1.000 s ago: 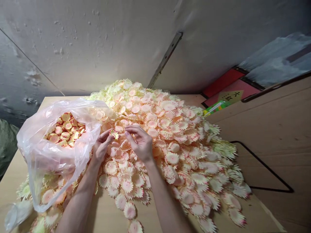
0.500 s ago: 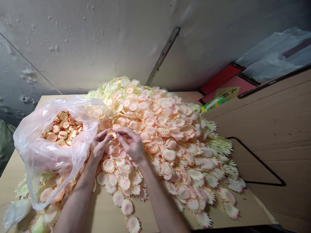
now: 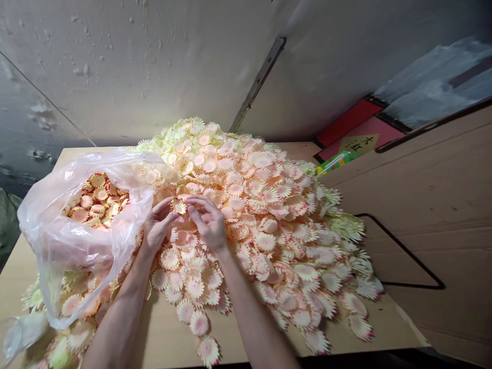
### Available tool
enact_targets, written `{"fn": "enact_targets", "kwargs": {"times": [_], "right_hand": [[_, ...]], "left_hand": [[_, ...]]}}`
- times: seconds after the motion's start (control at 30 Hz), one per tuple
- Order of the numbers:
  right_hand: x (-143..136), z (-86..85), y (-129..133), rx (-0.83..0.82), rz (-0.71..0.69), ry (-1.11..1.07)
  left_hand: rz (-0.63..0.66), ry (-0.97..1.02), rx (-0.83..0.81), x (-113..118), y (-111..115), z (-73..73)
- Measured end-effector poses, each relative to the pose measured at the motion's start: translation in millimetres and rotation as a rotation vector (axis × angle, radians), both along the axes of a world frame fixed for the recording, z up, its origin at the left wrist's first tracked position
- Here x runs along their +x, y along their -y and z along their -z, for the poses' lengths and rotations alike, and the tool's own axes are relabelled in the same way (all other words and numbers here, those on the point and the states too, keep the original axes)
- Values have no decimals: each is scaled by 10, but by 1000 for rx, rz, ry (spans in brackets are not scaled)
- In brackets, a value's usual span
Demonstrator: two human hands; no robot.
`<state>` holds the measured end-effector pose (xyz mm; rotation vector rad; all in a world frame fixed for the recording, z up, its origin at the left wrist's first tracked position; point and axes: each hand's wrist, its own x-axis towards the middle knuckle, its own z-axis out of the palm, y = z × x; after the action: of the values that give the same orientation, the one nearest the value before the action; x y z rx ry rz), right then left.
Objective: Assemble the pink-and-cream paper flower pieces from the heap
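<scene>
A small yellow artificial flower piece (image 3: pixel 179 206) with red-tipped petals is held up between my two hands, its face toward me. My left hand (image 3: pixel 158 224) pinches its left edge between thumb and fingers. From the other side, my right hand (image 3: pixel 207 220) grips its right edge with the fingertips. Beneath and behind both hands spreads a large heap of pale pink and cream flower pieces (image 3: pixel 265 241). Left of my hands, a translucent plastic bag (image 3: pixel 42 215) gapes, with many smaller red-edged flower pieces (image 3: pixel 98 200) inside.
The wooden table (image 3: pixel 165 333) butts against a stained wall (image 3: pixel 154 66). A cardboard sheet (image 3: pixel 434 215) stands at the right with a bent black metal rod (image 3: pixel 403 251) before it. Red boxes (image 3: pixel 349 123) sit behind. A clear plastic cup-like object (image 3: pixel 23 333) lies at lower left.
The flower piece has turned to show more of its face and risen slightly between my fingers. The whole view has shifted a little.
</scene>
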<state>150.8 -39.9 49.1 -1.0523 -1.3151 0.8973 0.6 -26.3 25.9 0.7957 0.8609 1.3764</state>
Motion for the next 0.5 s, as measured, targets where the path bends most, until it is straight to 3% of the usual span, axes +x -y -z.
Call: {"fn": "enact_targets", "kwargs": {"times": [0.2,0.5], "right_hand": [[15,67,-14,-167,-67,-99],[6,1,4,-264,-123,-115]], "left_hand": [[79,-11,-28,10,4,-8],[-25,-61,-31,19,-15,72]]}}
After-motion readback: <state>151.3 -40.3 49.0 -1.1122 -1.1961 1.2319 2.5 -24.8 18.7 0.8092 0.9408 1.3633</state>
